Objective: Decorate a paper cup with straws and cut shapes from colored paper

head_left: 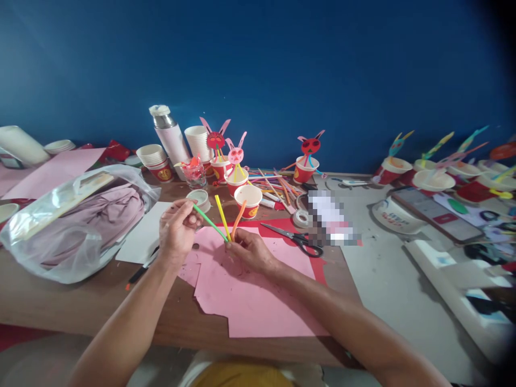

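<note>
Above the pink paper (258, 293), both of my hands meet around several coloured straws. My left hand (177, 226) pinches the upper end of a green straw (210, 222). My right hand (252, 250) grips the lower ends of the green straw, a yellow straw (222, 216) and a bent orange straw (239, 215) together, so they fan out upward. Just beyond stands a red and white paper cup (248, 201). Black-handled scissors (296, 237) lie to the right of my right hand, over a red sheet (278, 228).
Behind are cups with rabbit-faced figures (236, 157), a loose pile of straws (278, 185), a tape roll (301, 218) and a thermos (171, 137). A clear plastic bag (76, 252) with folded cloth lies left. At right are more cups (391, 169) and a phone (437, 214).
</note>
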Demonstrator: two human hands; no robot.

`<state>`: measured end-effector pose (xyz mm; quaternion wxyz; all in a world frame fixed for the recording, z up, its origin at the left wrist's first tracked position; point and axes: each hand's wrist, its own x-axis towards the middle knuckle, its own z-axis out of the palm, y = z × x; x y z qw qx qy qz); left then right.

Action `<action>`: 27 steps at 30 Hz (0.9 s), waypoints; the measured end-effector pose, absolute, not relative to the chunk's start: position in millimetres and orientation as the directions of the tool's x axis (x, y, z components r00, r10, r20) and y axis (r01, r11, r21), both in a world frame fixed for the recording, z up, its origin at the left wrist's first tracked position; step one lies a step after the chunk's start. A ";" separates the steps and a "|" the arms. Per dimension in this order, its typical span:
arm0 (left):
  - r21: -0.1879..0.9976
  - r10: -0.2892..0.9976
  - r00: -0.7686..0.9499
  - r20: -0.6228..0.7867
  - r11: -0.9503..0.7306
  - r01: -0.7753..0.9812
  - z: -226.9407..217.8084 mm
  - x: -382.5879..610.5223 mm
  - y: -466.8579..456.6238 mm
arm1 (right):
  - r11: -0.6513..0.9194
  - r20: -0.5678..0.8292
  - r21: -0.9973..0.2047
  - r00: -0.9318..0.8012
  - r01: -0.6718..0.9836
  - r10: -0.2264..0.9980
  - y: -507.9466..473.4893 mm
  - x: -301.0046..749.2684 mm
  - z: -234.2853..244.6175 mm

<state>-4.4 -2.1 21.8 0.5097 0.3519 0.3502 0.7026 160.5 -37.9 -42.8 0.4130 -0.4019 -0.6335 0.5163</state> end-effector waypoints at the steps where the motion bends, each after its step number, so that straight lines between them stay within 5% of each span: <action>1: 0.847 0.968 -0.218 0.128 -0.221 -0.483 20.1 -4.7 -1.8 | 0.145 0.111 -0.986 -0.330 0.078 0.937 -37.4 161.1 -42.3; 6: 0.864 0.992 -0.048 0.119 -0.127 -0.487 6.2 -0.7 -2.7 | 0.150 0.133 -0.988 -0.299 0.034 0.945 -34.7 165.5 -40.7; 13: 0.994 0.953 0.302 -0.020 0.050 -0.094 -2.8 19.3 -23.7 | 0.046 0.072 -0.995 -0.331 -0.084 0.941 -41.5 157.9 -47.8; 19: 0.999 0.988 0.152 0.029 -0.025 -0.028 3.2 23.5 -29.7 | 0.198 0.149 -0.978 -0.443 0.067 0.884 -38.8 167.4 -36.6; 27: 0.996 0.982 0.168 0.083 -0.078 -0.037 11.1 20.7 -31.1 | 0.276 0.279 -0.960 -0.151 -0.040 0.949 -22.4 189.0 -1.8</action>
